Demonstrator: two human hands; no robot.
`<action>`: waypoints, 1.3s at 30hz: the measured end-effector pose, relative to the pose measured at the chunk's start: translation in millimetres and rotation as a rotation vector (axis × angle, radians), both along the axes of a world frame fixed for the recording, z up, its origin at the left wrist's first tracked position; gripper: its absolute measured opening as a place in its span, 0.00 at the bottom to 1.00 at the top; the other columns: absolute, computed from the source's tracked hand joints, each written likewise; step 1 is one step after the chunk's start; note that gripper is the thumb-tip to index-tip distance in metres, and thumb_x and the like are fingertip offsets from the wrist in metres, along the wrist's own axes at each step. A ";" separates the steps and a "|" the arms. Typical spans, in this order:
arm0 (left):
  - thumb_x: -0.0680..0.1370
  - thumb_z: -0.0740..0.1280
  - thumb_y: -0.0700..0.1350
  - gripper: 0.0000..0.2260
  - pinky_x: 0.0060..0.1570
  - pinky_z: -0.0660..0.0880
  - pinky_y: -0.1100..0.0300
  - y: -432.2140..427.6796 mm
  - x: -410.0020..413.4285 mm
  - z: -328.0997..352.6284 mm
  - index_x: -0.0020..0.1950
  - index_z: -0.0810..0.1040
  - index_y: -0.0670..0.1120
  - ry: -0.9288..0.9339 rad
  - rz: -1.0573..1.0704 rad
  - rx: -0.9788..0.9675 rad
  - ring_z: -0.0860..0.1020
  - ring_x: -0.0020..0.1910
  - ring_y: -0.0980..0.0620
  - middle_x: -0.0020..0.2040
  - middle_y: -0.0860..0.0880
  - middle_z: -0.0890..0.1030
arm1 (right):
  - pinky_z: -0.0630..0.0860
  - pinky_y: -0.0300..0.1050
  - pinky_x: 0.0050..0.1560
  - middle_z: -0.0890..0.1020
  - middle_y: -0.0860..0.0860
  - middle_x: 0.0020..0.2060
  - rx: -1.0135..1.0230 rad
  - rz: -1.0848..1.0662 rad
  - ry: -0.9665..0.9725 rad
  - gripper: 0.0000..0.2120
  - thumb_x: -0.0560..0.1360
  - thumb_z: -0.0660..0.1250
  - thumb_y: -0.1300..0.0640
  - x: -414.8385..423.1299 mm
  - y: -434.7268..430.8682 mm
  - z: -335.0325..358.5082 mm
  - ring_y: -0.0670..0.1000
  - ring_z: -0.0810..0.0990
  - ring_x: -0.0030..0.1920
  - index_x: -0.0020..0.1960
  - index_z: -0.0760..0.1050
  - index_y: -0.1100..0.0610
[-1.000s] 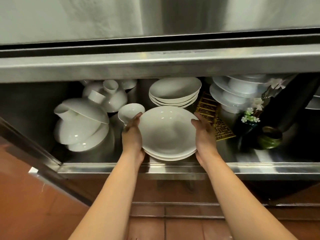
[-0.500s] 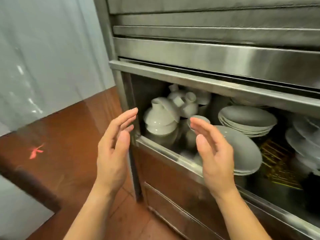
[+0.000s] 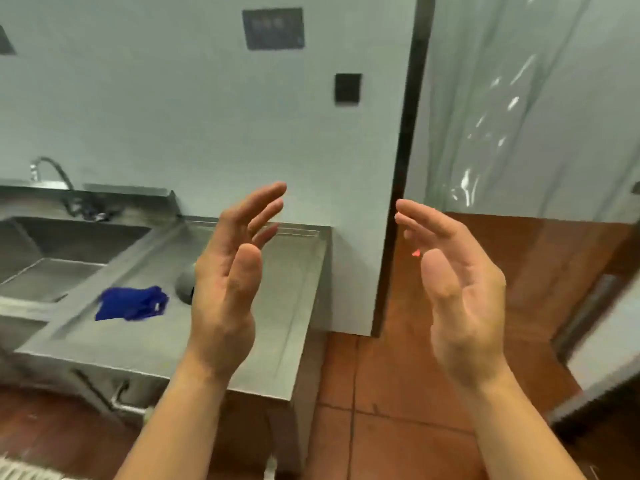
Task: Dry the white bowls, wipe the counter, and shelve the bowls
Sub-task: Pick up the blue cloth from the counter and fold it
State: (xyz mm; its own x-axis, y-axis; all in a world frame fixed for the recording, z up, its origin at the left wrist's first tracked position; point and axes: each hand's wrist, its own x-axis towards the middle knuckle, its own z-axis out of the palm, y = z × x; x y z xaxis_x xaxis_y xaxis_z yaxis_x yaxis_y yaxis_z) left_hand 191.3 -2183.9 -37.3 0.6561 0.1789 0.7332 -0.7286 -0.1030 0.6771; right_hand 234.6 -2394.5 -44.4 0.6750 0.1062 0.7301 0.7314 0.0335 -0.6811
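My left hand (image 3: 230,289) and my right hand (image 3: 457,289) are raised in front of me, palms facing each other, fingers apart, holding nothing. A crumpled blue cloth (image 3: 133,303) lies on the steel counter (image 3: 287,306) left of my left hand. Behind that hand's heel a round grey object (image 3: 185,287) rests on the counter, partly hidden. No white bowls or shelf show in this view.
A steel sink (image 3: 59,251) with a tap (image 3: 52,174) sits at the left. A pale wall rises behind, with a dark vertical post (image 3: 398,202) and clear plastic curtain (image 3: 536,116) at right. Red floor tiles (image 3: 381,410) lie below.
My hands let go of the stacked bowls on the cabinet shelf and pulled back empty. The view swung left from the cabinet to the sink counter.
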 end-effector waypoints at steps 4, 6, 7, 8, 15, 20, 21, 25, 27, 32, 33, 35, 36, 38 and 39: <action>0.79 0.61 0.71 0.27 0.75 0.68 0.42 108.6 -28.4 -6.3 0.72 0.74 0.58 -0.010 0.166 -0.009 0.73 0.77 0.42 0.76 0.49 0.76 | 0.75 0.55 0.68 0.81 0.53 0.65 0.013 0.163 -0.004 0.25 0.78 0.61 0.49 4.0 118.9 0.9 0.53 0.78 0.68 0.69 0.74 0.62; 0.79 0.61 0.71 0.27 0.75 0.68 0.39 170.0 -38.8 -10.8 0.73 0.74 0.57 0.005 0.226 -0.012 0.73 0.77 0.42 0.76 0.48 0.76 | 0.75 0.55 0.68 0.81 0.53 0.65 0.021 0.207 -0.005 0.24 0.78 0.61 0.49 6.2 181.9 -3.5 0.53 0.78 0.68 0.68 0.74 0.61; 0.79 0.61 0.71 0.27 0.75 0.68 0.39 193.3 -41.5 -13.5 0.73 0.75 0.58 0.020 0.249 -0.011 0.73 0.76 0.42 0.75 0.48 0.76 | 0.75 0.55 0.68 0.81 0.53 0.65 0.024 0.228 0.001 0.23 0.78 0.61 0.49 5.4 205.2 -5.7 0.53 0.78 0.68 0.69 0.74 0.60; 0.79 0.61 0.71 0.27 0.75 0.68 0.39 224.0 -45.1 -16.3 0.73 0.75 0.58 0.028 0.277 -0.004 0.73 0.76 0.43 0.75 0.49 0.76 | 0.74 0.55 0.69 0.81 0.54 0.66 0.031 0.249 0.006 0.24 0.78 0.61 0.49 6.6 237.3 -11.1 0.53 0.78 0.68 0.69 0.74 0.60; 0.80 0.60 0.70 0.29 0.74 0.71 0.44 356.5 -24.0 -30.0 0.73 0.73 0.54 0.089 0.305 0.026 0.74 0.75 0.43 0.74 0.48 0.77 | 0.75 0.52 0.68 0.81 0.52 0.65 0.016 0.280 0.062 0.23 0.78 0.61 0.49 26.4 379.4 -31.5 0.52 0.78 0.68 0.69 0.75 0.60; 0.79 0.62 0.70 0.27 0.72 0.72 0.47 434.6 30.1 -57.8 0.72 0.75 0.57 0.122 0.325 0.015 0.76 0.73 0.42 0.73 0.50 0.78 | 0.75 0.50 0.67 0.81 0.53 0.64 0.009 0.306 0.141 0.22 0.78 0.61 0.50 79.2 461.6 -57.8 0.53 0.79 0.66 0.68 0.75 0.60; 0.79 0.62 0.70 0.26 0.72 0.73 0.47 447.6 41.3 -65.0 0.72 0.75 0.58 0.147 0.330 0.016 0.76 0.73 0.43 0.72 0.51 0.79 | 0.75 0.50 0.67 0.81 0.54 0.64 0.013 0.308 0.154 0.23 0.78 0.61 0.51 91.4 476.5 -66.6 0.53 0.79 0.66 0.68 0.75 0.61; 0.80 0.62 0.69 0.25 0.71 0.75 0.48 504.6 95.0 -104.3 0.72 0.75 0.59 0.298 0.380 0.050 0.78 0.72 0.46 0.72 0.54 0.79 | 0.76 0.49 0.66 0.82 0.52 0.63 0.021 0.300 0.258 0.21 0.79 0.63 0.51 148.4 541.3 -114.0 0.53 0.79 0.66 0.68 0.76 0.58; 0.79 0.61 0.70 0.26 0.71 0.76 0.49 527.9 114.7 -129.1 0.72 0.74 0.58 0.418 0.407 0.061 0.80 0.71 0.50 0.73 0.55 0.79 | 0.77 0.50 0.66 0.83 0.50 0.62 -0.002 0.272 0.342 0.19 0.78 0.64 0.50 168.3 567.6 -141.7 0.52 0.80 0.65 0.67 0.77 0.55; 0.82 0.62 0.63 0.24 0.68 0.78 0.52 591.1 164.3 -208.3 0.73 0.76 0.52 0.660 0.425 -0.004 0.81 0.69 0.53 0.71 0.58 0.80 | 0.78 0.54 0.65 0.83 0.46 0.60 -0.142 0.194 0.519 0.16 0.77 0.67 0.48 213.9 627.7 -226.1 0.50 0.81 0.63 0.65 0.77 0.43; 0.82 0.62 0.61 0.22 0.67 0.77 0.53 603.4 174.1 -227.2 0.73 0.76 0.53 0.718 0.423 -0.032 0.80 0.69 0.53 0.70 0.60 0.80 | 0.78 0.51 0.65 0.83 0.45 0.60 -0.173 0.170 0.558 0.16 0.77 0.68 0.47 221.3 637.8 -244.1 0.49 0.81 0.63 0.64 0.77 0.42; 0.83 0.63 0.58 0.19 0.63 0.77 0.61 625.5 193.1 -264.6 0.73 0.76 0.56 0.838 0.427 -0.078 0.80 0.68 0.57 0.69 0.62 0.80 | 0.77 0.42 0.64 0.82 0.41 0.60 -0.269 0.103 0.612 0.16 0.76 0.68 0.46 235.8 656.5 -278.6 0.44 0.80 0.63 0.64 0.77 0.40; 0.84 0.64 0.56 0.17 0.59 0.78 0.67 635.5 200.3 -282.8 0.73 0.76 0.57 0.886 0.444 -0.094 0.80 0.67 0.61 0.69 0.62 0.80 | 0.75 0.38 0.64 0.81 0.39 0.60 -0.319 0.067 0.621 0.16 0.76 0.68 0.47 241.6 664.6 -294.0 0.41 0.79 0.63 0.63 0.77 0.41; 0.84 0.66 0.54 0.17 0.57 0.77 0.70 657.3 215.5 -321.2 0.73 0.75 0.58 0.992 0.466 -0.105 0.79 0.66 0.63 0.70 0.61 0.78 | 0.72 0.34 0.67 0.80 0.39 0.61 -0.428 -0.009 0.627 0.16 0.77 0.70 0.51 253.2 682.4 -325.8 0.36 0.76 0.64 0.64 0.78 0.44; 0.84 0.67 0.54 0.17 0.61 0.77 0.65 667.2 223.1 -337.0 0.73 0.74 0.58 1.042 0.471 -0.095 0.79 0.68 0.59 0.70 0.60 0.78 | 0.69 0.31 0.68 0.79 0.40 0.63 -0.494 -0.045 0.625 0.16 0.77 0.70 0.53 259.0 691.4 -338.4 0.33 0.74 0.64 0.64 0.79 0.45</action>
